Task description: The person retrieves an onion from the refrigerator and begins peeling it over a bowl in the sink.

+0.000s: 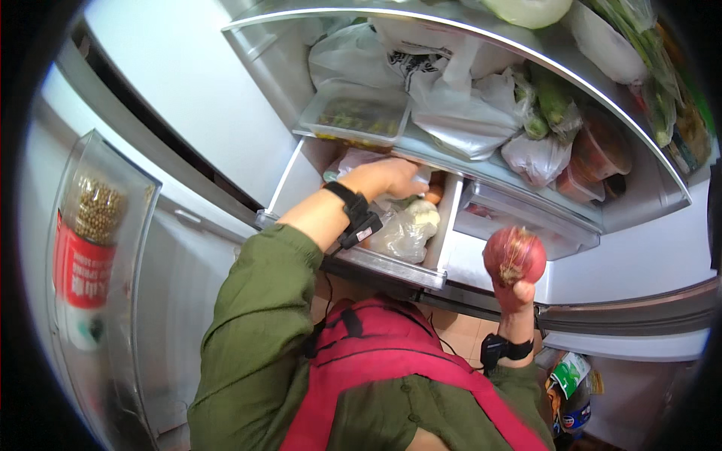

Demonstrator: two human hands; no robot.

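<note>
My right hand [522,293] holds up a red onion [514,256] in front of the refrigerator's right side. My left hand [395,177] reaches into the pulled-out left drawer [395,270]; its fingers bend down among plastic bags, and what they touch is hidden. Beside those fingers lies a round orange-brown item [434,193]. Nearer to me in the drawer is a clear plastic bag [401,234] with a pale vegetable [423,217] at its opening. Black straps with small devices circle both wrists.
Above the drawer, a shelf holds a lidded plastic container [358,115], white plastic bags [465,113] and bagged green vegetables [550,104]. A second drawer [507,220] sits to the right, pushed in. The open left door's bin [141,225] carries a jar [93,242]; bottles and packets fill the right door.
</note>
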